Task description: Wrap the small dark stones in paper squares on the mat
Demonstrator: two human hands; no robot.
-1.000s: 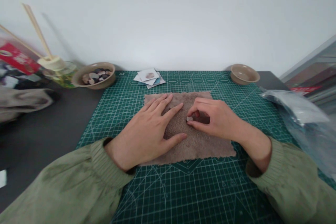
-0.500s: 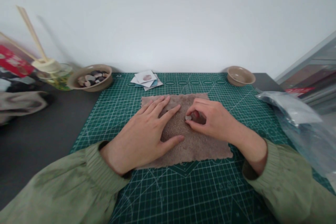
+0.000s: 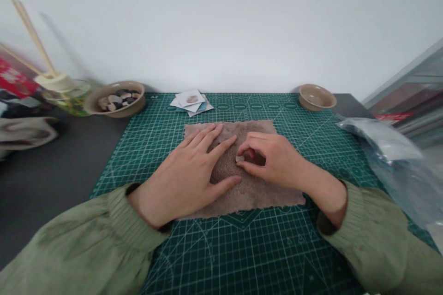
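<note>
A brown cloth [image 3: 263,196] lies flat on the green cutting mat [image 3: 256,249]. My left hand [image 3: 190,173] rests on its left part, palm down with the fingers spread. Between the thumb and fingertips of my right hand [image 3: 277,156] is a small pale pebble [image 3: 239,159], held against the middle of the cloth. The pebble's far side is hidden by the fingers.
At the back left stands a brown bowl [image 3: 90,101] of dark and light pebbles, beside a reed diffuser [image 3: 57,82]. Several cards [image 3: 192,99] lie at the back. Another brown bowl [image 3: 316,101] and a clear plastic bag [image 3: 391,147] are on the right.
My right hand has slid a little to the left across the cloth with the pebble. My left hand stays in place on the cloth. The view has shifted slightly.
</note>
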